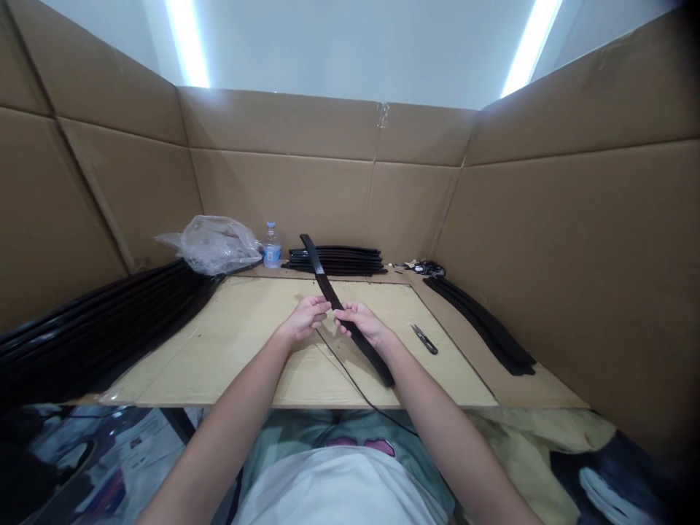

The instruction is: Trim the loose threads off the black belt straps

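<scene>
A long, slightly curved black strip (367, 348) slants over the table in front of me, glossy toward its far end. My right hand (361, 321) is closed around its middle, thumb on top. Just left of the strip, my left hand (307, 318) is closed in a pinch close to its edge. From under those left fingers a thin black cord (344, 373) runs down over the table edge toward my lap; the exact pinch point is hidden. Small black thread snips (424, 340) lie on the table to the right of my hands.
Many black strips (109, 321) lie along the left side, beneath a clear plastic bag (216, 244). At the back stand a water bottle (272, 248) and a stack of black strips (344, 261). More strips (481, 324) and tangled cord (429, 267) lie right. Cardboard walls (284, 124) surround the table.
</scene>
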The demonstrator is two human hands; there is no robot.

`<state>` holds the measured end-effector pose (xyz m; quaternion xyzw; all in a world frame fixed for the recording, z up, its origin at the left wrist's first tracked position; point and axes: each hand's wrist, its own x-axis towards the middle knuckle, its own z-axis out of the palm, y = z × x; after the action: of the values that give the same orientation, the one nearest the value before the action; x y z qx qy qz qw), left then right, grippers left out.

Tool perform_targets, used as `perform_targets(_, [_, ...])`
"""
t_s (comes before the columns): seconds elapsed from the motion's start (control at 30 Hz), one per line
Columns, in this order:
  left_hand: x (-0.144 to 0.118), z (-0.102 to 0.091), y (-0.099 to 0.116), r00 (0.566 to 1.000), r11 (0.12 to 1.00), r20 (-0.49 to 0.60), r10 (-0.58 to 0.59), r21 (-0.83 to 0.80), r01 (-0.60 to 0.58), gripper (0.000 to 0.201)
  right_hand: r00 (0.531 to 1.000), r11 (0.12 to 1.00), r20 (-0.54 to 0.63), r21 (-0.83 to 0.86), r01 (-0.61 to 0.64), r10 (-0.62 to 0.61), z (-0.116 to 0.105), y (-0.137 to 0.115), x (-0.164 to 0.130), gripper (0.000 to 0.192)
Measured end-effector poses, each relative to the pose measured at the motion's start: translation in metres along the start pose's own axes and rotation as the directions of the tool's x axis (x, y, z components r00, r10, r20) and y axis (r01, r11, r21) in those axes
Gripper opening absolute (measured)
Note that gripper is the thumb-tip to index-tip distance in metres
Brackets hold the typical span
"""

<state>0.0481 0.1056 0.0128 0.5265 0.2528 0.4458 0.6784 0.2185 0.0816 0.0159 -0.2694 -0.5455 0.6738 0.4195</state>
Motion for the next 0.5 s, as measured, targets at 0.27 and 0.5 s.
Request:
perform_targets(0.27, [-0.003,0.0,0.001,1.0,1.0,0.02,0.019,0.022,-0.02,0.03,0.999,0.997,0.03,-0.076,0.015,-0.013,0.005,-0.005,-0.009,0.033])
perform_targets(0.5, [-0.007,-0.001,0.003,0.999,1.0,0.034,0.026,0.017,-0.026,0.028,0.997,0.993,0.081,-0.114,0.023,-0.014,0.007,-0.008,-0.012,0.037])
